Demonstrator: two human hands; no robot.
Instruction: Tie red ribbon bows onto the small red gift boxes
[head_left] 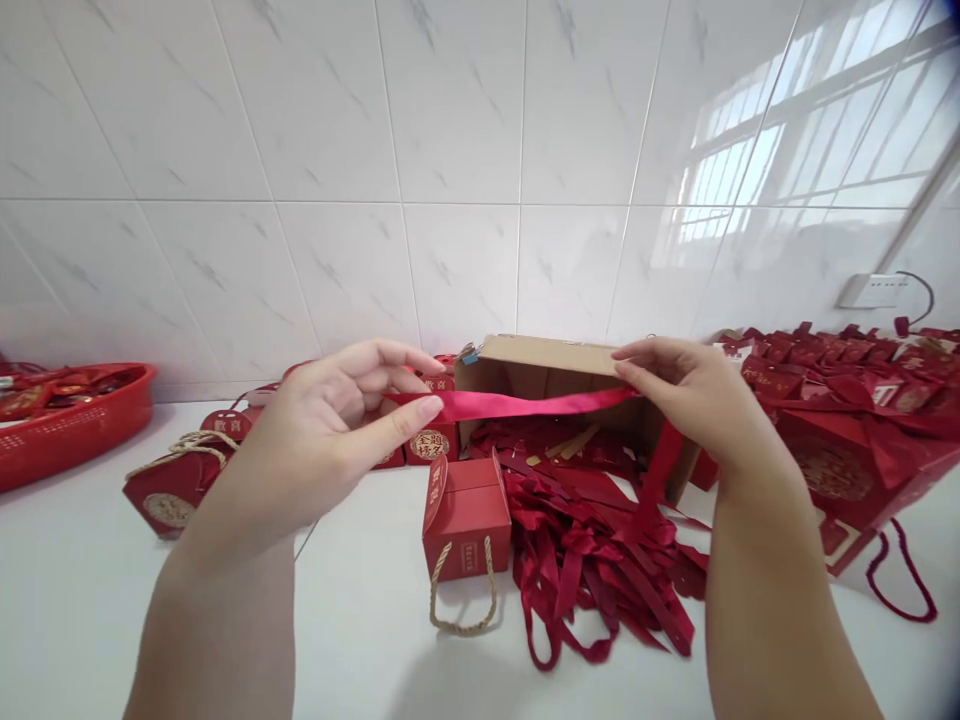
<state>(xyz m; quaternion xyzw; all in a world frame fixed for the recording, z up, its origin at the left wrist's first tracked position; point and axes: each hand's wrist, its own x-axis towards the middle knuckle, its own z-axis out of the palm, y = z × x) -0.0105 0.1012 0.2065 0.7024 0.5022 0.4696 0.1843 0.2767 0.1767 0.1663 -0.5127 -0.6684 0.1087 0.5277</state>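
A bright red ribbon is stretched sideways between my two hands, above the table. My left hand pinches its left end between thumb and fingers. Its other end is in the fingertips of my right hand, and a length hangs down below that hand. Beneath the ribbon, a small red box with a rope handle rests on the white table. A tangled pile of dark red ribbons lies beside it, spilling from an open cardboard box.
A red plastic basket with wrapped items is at the far left. Another red box with rope sits near my left forearm. At the right, a large red bag stands by many small red boxes. A tiled wall rises behind.
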